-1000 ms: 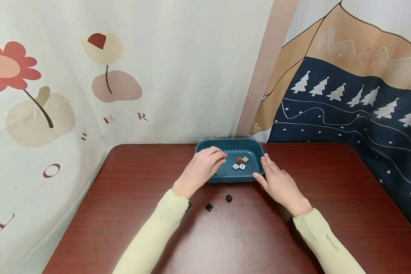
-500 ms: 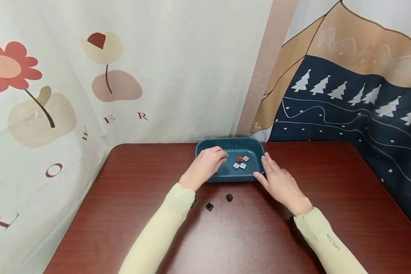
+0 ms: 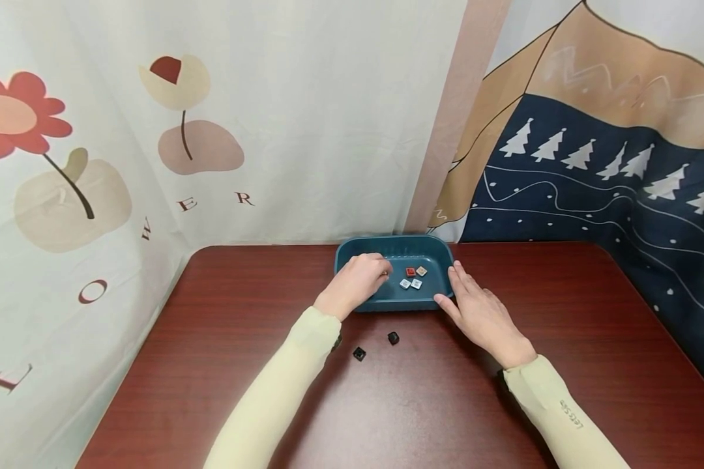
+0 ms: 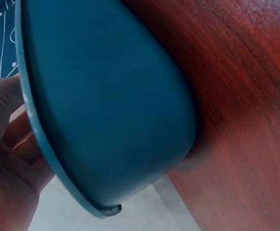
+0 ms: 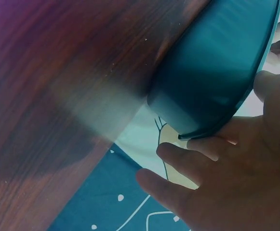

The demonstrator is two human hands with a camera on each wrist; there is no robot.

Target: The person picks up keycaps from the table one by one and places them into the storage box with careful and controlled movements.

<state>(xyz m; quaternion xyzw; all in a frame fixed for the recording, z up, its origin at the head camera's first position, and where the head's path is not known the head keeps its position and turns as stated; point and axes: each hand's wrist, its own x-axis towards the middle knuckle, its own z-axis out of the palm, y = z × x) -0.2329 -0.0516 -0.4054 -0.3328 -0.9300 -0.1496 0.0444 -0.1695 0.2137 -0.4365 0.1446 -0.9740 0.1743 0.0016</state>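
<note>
A blue-green plastic tray (image 3: 394, 303) stands at the table's far edge. My left hand (image 3: 352, 280) reaches over its left part with fingers bent downward; the fingertips are largely hidden, and a dark patch between the fingers in the right wrist view is too unclear to name. Inside lie a red keycap (image 3: 410, 272), a cream keycap (image 3: 422, 271) and two white keycaps (image 3: 405, 284). My right hand (image 3: 482, 319) rests against the tray's right end, its fingers straight. Two black keycaps (image 3: 359, 354) lie on the table in front of the tray.
The brown wooden table (image 3: 258, 312) has rounded far corners. Behind it hangs a white curtain (image 3: 305, 130) with flower prints, and at the right a dark blue cloth (image 3: 569, 195) with white trees.
My left hand has shifted slightly right and dipped lower into the tray, covering a pale piece that showed beneath it. The right hand stays against the tray.
</note>
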